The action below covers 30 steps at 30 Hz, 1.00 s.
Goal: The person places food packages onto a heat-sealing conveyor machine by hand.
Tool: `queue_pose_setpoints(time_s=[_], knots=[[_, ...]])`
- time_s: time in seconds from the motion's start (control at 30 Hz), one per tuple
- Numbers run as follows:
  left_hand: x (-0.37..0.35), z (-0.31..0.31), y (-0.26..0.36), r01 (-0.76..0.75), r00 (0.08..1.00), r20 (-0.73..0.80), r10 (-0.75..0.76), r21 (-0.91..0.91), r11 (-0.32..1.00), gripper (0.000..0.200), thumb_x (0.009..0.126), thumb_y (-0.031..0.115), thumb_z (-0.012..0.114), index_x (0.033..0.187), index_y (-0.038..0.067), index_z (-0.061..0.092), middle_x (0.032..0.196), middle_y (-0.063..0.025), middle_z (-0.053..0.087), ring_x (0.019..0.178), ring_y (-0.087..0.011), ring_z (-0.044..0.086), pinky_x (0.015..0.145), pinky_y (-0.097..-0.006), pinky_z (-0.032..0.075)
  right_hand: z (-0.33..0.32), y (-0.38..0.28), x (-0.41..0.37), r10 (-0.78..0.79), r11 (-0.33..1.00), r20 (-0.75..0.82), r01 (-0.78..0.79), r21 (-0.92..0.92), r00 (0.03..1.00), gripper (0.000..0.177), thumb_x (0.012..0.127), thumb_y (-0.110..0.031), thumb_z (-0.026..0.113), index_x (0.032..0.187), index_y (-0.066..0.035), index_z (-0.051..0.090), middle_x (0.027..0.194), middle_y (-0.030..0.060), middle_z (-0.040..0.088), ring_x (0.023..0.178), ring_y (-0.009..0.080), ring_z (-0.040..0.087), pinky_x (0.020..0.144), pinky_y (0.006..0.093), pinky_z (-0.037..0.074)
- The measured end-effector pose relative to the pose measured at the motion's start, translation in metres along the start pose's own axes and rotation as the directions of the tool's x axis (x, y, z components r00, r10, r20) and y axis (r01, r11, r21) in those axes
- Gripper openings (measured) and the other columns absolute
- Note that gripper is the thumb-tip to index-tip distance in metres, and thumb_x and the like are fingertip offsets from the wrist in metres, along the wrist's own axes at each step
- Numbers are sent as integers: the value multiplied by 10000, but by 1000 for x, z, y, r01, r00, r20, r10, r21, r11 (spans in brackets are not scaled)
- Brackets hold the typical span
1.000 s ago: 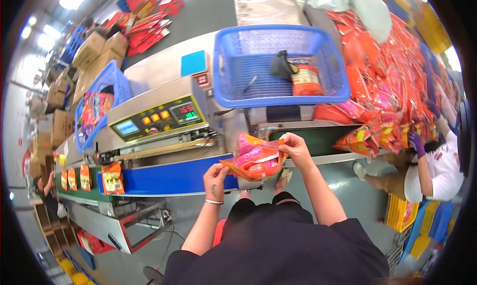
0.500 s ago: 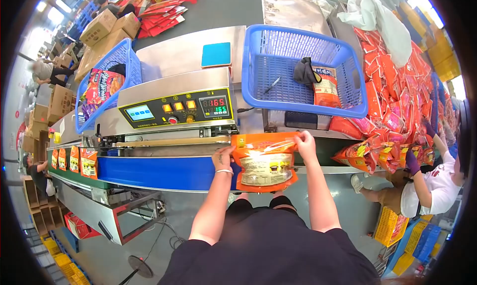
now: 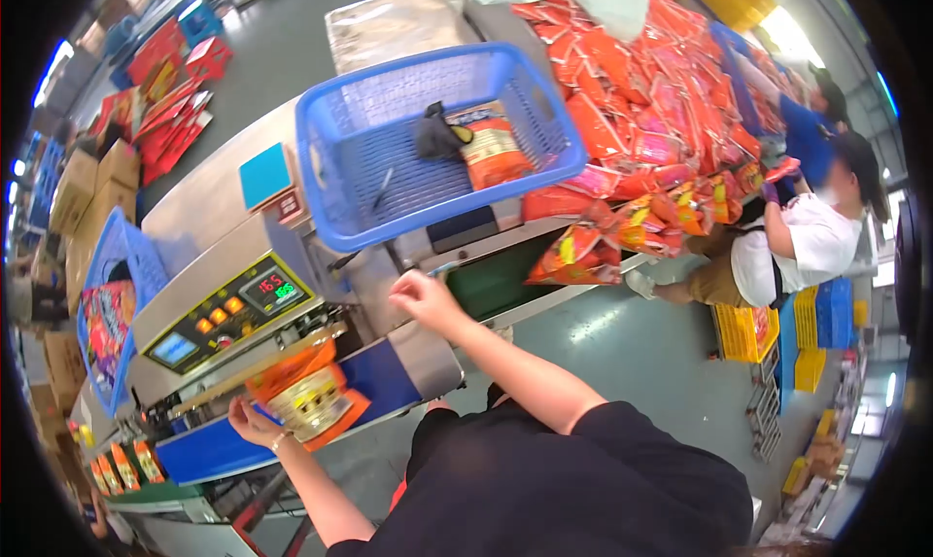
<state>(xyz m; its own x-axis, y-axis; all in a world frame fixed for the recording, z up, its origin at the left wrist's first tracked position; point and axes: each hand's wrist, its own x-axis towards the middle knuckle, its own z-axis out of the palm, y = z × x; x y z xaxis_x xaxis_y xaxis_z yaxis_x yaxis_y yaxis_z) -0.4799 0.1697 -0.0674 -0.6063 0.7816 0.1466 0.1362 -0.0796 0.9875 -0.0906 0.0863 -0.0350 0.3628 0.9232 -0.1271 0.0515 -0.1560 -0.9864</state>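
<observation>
An orange pouch (image 3: 309,401) with a pale printed label stands against the blue conveyor belt, its top edge at the sealing machine (image 3: 233,304). At the pouch's left edge is my left hand (image 3: 255,423), fingers curled against that edge; the grip is partly blurred. My right hand (image 3: 428,299) is apart from the pouch, above the gap between the machine and the green belt (image 3: 505,280). Its fingers are loosely bent and slightly apart, with nothing in them. Closest to it is the large blue basket (image 3: 437,217), which holds another pouch (image 3: 494,147) and a dark cloth item (image 3: 437,134).
Several filled orange pouches (image 3: 578,251) line the green belt on the right, below a heap of red packets (image 3: 632,90). A co-worker in a white shirt (image 3: 812,241) stands there. At left are a smaller blue basket (image 3: 146,275) and several pouches (image 3: 124,465).
My view has turned to the right. My right hand has let go of the pouch and moved right towards the green belt. The pouch has moved left along the machine with my left hand.
</observation>
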Motion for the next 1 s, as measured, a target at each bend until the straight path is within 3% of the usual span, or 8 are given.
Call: queue_pose_setpoints(time_s=[0.13, 0.17, 0.23, 0.33, 0.53, 0.6, 0.77, 1.0], knots=[[-178, 136, 134, -19, 780, 626, -28, 68, 998, 139, 869, 129, 601, 975, 39, 593, 911, -61, 590, 846, -137, 556, 777, -293, 456, -179, -61, -44, -492, 777, -488, 112, -619, 721, 291, 710, 80, 492, 947, -50, 603, 912, 113, 613, 893, 273, 585, 812, 355, 460], [-213, 161, 129, -254, 586, 808, 64, 108, 961, 229, 823, 131, 655, 1027, 58, 582, 923, -61, 582, 852, -138, 569, 768, -280, 455, -232, -52, -52, -505, 717, -470, 50, -695, 724, 377, 662, 83, 495, 996, -60, 598, 1001, 112, 603, 992, 298, 548, 892, 400, 411], [-301, 211, 129, -73, 317, 947, 51, -30, 997, 413, 702, 138, 760, 1066, 82, 574, 974, -51, 569, 934, -170, 565, 737, -301, 462, -283, -44, -75, -453, 327, -464, -342, -881, 761, 366, 709, -10, 581, 1050, -140, 599, 1212, 55, 555, 1257, 279, 390, 1074, 499, 199], [-365, 254, 111, -321, 73, 969, 237, -202, 925, 322, 686, 86, 723, 988, 78, 609, 995, -94, 603, 942, -228, 575, 767, -337, 473, -309, -34, -77, -278, 405, -333, -205, -891, 901, 185, 722, -140, 683, 904, -160, 657, 1242, 26, 551, 1316, 274, 328, 1102, 516, 118], [-316, 205, 123, 150, 110, 983, 149, -165, 975, 106, 737, -19, 631, 839, 6, 623, 1005, -120, 657, 945, -211, 609, 830, -301, 469, -292, -65, -97, -225, 909, -157, 148, -390, 962, 67, 798, -19, 638, 821, -63, 594, 1059, 35, 624, 1164, 233, 510, 1048, 423, 283], [-281, 172, 147, 312, 156, 988, 18, -67, 948, 77, 762, -21, 616, 837, -8, 620, 1001, -129, 657, 961, -201, 607, 856, -298, 461, -264, -79, -96, -169, 967, -127, 190, 173, 977, 75, 828, 23, 594, 874, -27, 560, 894, 36, 613, 1048, 165, 561, 913, 317, 421], [-202, 121, 105, 667, 477, 731, -488, 60, 742, 33, 819, 54, 634, 831, 23, 639, 767, -31, 630, 666, -69, 534, 599, -209, 402, -165, -50, -30, -1, 1000, -170, 4, 13, 985, 98, 848, -35, 603, 797, -14, 522, 681, -29, 535, 657, 28, 482, 581, 204, 399], [-145, 121, 16, 754, 514, 426, -745, 189, 629, 195, 685, 120, 744, 821, 32, 636, 723, -26, 616, 546, -105, 506, 449, -235, 340, -81, 30, 17, 106, 834, -290, -244, -494, 951, 250, 773, -263, 667, 820, -28, 596, 767, 135, 635, 703, 288, 611, 637, 374, 463]])
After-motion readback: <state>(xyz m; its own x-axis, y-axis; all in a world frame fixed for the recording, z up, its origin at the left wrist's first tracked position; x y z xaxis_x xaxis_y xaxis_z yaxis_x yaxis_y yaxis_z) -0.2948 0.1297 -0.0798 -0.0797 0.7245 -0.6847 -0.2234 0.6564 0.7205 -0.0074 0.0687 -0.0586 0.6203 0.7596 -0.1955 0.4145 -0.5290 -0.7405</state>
